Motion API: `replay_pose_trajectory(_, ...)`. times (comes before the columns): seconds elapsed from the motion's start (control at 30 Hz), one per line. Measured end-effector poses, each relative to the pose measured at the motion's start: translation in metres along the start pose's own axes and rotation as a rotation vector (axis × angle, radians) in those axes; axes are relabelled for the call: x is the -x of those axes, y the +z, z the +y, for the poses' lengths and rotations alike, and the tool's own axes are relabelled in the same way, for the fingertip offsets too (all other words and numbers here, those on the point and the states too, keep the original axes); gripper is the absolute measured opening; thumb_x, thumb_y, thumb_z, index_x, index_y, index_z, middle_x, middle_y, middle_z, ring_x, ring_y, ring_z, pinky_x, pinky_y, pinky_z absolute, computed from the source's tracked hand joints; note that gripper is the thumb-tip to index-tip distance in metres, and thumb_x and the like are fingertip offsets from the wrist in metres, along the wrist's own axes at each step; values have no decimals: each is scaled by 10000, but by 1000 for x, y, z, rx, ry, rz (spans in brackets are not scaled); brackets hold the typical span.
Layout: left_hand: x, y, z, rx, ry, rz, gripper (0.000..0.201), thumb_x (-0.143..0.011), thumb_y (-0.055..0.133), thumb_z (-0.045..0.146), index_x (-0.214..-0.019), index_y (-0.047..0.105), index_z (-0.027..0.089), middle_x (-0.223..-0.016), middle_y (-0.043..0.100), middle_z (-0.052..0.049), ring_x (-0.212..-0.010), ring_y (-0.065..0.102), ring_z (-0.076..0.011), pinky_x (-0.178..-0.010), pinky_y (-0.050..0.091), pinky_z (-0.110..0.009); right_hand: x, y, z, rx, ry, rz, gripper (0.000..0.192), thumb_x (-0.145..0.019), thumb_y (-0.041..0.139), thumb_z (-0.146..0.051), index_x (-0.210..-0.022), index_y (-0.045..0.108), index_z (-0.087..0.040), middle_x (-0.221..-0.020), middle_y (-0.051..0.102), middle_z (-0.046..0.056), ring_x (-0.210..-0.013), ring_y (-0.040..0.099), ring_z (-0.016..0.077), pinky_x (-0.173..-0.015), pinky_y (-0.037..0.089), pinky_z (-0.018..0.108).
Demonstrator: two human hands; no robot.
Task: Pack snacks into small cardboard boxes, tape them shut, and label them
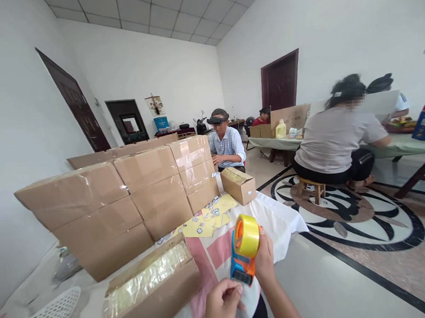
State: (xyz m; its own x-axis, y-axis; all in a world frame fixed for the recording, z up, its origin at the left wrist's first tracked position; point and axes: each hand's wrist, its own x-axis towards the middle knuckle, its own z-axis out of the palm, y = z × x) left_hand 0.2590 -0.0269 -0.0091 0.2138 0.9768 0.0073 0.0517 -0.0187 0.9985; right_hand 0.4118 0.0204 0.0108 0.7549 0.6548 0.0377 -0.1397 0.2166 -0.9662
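My right hand grips a blue and orange tape dispenser from its right side, above the front edge of the table. A wide roll of yellow packing tape sits on the dispenser. My left hand is closed in a pinch right by the dispenser's dark lower end; whatever is between its fingertips is too small to make out. Left of my hands lies a cardboard box with shiny tape strips across its top.
Stacked taped cartons form a wall along the table's left. Yellow sheets with small pieces and a smaller box lie beyond my hands. A white perforated basket is at lower left. One person sits across; others sit at right.
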Motion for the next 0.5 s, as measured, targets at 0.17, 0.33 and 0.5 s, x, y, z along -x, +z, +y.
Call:
replay_pose_trajectory(0.17, 24, 13, 23, -44, 17, -32, 389, -789, 735, 542, -787, 760, 155, -669, 692, -57, -574, 681, -195, -586, 513, -258, 16, -24, -38, -15, -42, 96, 732, -899, 488, -702, -1346, 612, -136, -1526, 529, 147, -1480, 401, 329, -1206, 366, 457)
replay_pose_trajectory(0.33, 40, 20, 40, -26, 43, 63, 420, -788, 724, 580, -746, 722, 162, -636, 639, -28, -496, 638, -168, -509, 483, -243, 22, -20, -47, -4, -27, 103, 743, -924, 447, -669, -1409, 589, -123, -1509, 551, 130, -1447, 456, 311, -1210, 362, 432)
replay_pose_trajectory(0.5, 51, 6, 36, 61, 9, 114, 536, -722, 750, 688, -749, 737, 152, -598, 608, -25, -446, 533, -121, -438, 441, -220, 33, -7, -39, -9, -49, 36, 735, -931, 473, -644, -1479, 544, -160, -1507, 562, 99, -1451, 445, 287, -1203, 365, 385)
